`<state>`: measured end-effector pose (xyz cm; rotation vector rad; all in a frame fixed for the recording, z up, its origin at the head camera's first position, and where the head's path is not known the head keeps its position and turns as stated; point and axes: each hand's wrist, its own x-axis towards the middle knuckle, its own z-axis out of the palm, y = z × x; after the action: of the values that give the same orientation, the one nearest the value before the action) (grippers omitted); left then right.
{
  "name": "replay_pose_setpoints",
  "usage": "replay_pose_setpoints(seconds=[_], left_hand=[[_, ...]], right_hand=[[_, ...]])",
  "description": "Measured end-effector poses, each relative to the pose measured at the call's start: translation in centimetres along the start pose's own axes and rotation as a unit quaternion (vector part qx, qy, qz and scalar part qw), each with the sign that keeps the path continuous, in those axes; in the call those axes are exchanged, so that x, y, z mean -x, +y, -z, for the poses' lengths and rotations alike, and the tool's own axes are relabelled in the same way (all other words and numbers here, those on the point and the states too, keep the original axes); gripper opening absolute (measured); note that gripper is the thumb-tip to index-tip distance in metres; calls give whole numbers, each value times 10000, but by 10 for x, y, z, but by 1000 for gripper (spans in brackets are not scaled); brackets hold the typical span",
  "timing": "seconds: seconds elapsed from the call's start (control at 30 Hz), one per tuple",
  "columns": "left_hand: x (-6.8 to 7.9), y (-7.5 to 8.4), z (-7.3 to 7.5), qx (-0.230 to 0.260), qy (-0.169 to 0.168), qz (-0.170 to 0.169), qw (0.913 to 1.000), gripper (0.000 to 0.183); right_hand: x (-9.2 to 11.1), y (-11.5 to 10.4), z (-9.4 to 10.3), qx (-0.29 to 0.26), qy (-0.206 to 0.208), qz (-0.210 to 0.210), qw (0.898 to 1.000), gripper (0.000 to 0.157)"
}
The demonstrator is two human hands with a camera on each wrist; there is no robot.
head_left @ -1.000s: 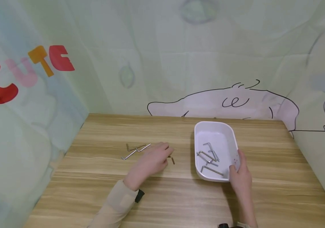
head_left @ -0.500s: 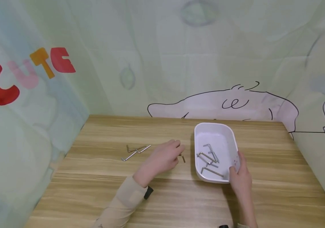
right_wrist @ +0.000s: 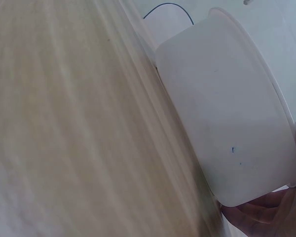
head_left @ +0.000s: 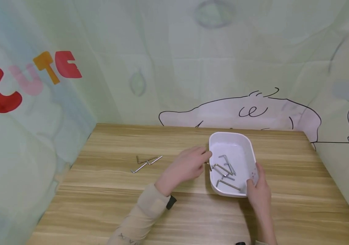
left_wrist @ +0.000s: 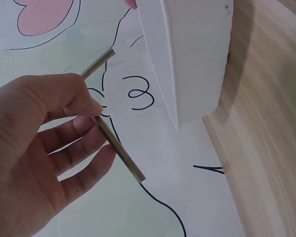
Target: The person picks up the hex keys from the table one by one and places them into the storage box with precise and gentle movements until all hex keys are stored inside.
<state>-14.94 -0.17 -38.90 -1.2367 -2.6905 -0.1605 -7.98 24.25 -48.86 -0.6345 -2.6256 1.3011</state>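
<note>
The left hand (head_left: 189, 164) pinches a brass-coloured, L-shaped metal rod (left_wrist: 121, 150) between its thumb and fingers, just by the left rim of a white, rounded-rectangular tray (head_left: 231, 148). In the head view one end of this rod overlaps that rim; whether the two touch, I cannot tell. The right hand (head_left: 258, 192) grips the tray at its near right corner, thumb over the rim and fingers against the outside wall.

Inside the tray, several silver and brassy L-shaped rods (head_left: 228, 184) lie mostly in the near half, some crossing one another, with one brassy piece closest to the near wall. Small red spots show on the tray's right inner wall.

Well to the left of the tray, a small cluster of thin, bent metal rods (head_left: 139, 168), brassy and silver, lies on the light-brown, wood-grained worktop (head_left: 100, 197). A beige sleeve (head_left: 142, 217) covers the left forearm, with a black object (head_left: 171, 202) at its cuff. Beyond the worktop hangs a pale green printed backdrop (head_left: 177, 75), with the coloured letters "CUTE" on the left.
</note>
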Motion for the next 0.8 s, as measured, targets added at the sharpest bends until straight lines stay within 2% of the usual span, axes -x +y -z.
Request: replay_pose_setpoints(seconds=[0.23, 0.57, 0.8], left_hand=[[-12, 1, -1, 31, 79, -98, 9999, 20], [-31, 4, 4, 68, -281, -13, 9996, 23], [-48, 5, 7, 6, -438, -125, 9990, 21]], right_hand=[[-1, 0, -1, 7, -46, -62, 10000, 66], [0, 0, 0, -24, -83, -69, 9999, 67], [-1, 1, -1, -25, -30, -36, 10000, 66]])
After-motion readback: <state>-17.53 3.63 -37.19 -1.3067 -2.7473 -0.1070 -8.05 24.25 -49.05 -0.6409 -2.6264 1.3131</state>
